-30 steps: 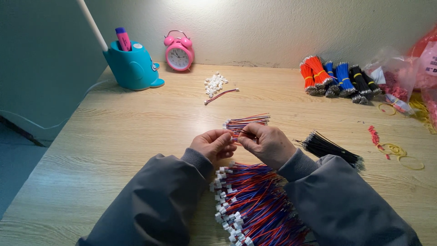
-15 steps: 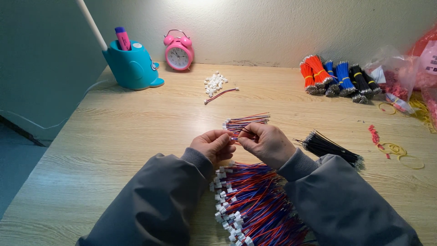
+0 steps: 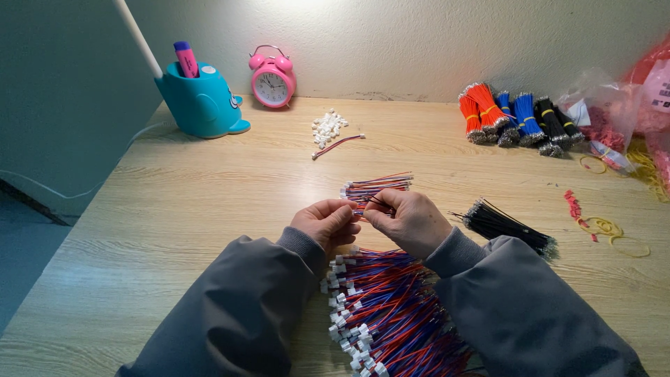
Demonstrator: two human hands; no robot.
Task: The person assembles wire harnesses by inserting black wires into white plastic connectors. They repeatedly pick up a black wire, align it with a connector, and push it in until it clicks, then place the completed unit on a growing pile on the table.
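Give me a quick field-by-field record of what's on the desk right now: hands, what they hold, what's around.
left hand: pinching small bundle of red and blue wires
right hand: gripping the same bundle
near pile: red and blue wires with white plugs, below the hands
right side: black wire bundle
back: white plugs, pink alarm clock, teal pen holder, coloured wire bundles

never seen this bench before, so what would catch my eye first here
First the two hands, left hand and right hand, meeting at the middle of the wooden table, pinching a small bundle of red and blue wires. Just below them, between the grey sleeves, lies a big heap of red and blue wires with white connectors. At the back stand a pink alarm clock and a teal pen holder.
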